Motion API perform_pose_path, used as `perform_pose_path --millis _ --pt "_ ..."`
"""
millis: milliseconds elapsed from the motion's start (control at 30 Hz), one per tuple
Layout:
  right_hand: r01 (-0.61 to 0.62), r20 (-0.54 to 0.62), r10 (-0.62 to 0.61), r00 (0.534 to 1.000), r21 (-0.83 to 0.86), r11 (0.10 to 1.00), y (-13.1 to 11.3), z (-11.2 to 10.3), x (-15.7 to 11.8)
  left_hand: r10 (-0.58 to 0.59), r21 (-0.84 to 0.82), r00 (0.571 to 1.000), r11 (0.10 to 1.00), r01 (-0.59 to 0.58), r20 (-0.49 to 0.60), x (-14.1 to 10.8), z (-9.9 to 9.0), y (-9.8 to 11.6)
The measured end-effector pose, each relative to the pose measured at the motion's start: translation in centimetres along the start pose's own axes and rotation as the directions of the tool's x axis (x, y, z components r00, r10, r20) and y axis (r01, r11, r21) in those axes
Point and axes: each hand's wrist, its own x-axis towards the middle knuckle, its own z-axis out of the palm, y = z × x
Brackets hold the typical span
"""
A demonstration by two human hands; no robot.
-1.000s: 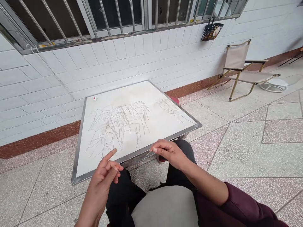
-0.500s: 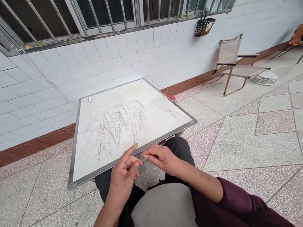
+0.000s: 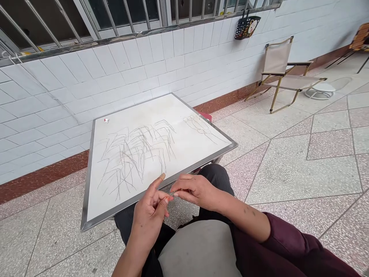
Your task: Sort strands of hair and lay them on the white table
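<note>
The left hand (image 3: pixel 150 213) and the right hand (image 3: pixel 198 191) both pinch a thin wire (image 3: pixel 172 193). The basket (image 3: pixel 247 28) hangs by the window bars; its content is not visible.

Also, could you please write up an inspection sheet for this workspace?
Surface: white tabletop with a grey metal rim.
Things in work: many thin bent wires spread left and centre; a few looped wires on the right.
Clutter: small red-and-white object, far left corner.
Hands: right hand pinches a thin strand that reaches the left hand's fingertips; left grip unclear.
Cables: no power cable seen; pale cord down the wall.
Surroundings: tiled wall, hanging basket, folding chair.
</note>
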Motion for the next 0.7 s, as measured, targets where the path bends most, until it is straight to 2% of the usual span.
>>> perform_pose_path --millis 100,233,333,500,600,700 --pt "0.029 -0.004 -0.029 1.000 0.033 0.999 0.1 0.3 0.1 0.004 0.048 1.000 0.999 -0.005 0.019 -0.2 0.0 -0.1" --pt "0.055 0.002 -0.055 0.998 -0.064 0.996 0.6 0.1 0.0 0.043 0.126 0.991 0.990 -0.059 0.124 -0.1 -0.5 -1.1" --pt "0.051 -0.054 -0.055 0.997 -0.086 0.995 1.0 -0.2 -0.3 0.044 0.153 0.983 0.986 -0.072 0.179 -0.1 -0.8 -1.6" --pt "0.050 -0.102 -0.058 0.993 -0.086 0.995 1.0 -0.3 -0.4 0.026 0.188 0.988 0.981 -0.055 0.152 -0.2 -1.0 -1.1" --pt "0.051 -0.113 -0.063 0.992 -0.106 0.993 0.6 -0.2 -0.3 0.069 0.223 0.991 0.970 -0.094 0.116 0.2 -0.9 -0.6" --pt "0.049 -0.120 -0.065 0.991 -0.134 0.990 0.1 0.1 -0.3 0.098 0.167 0.992 0.980 -0.110 0.079 0.8 -0.5 -0.5"
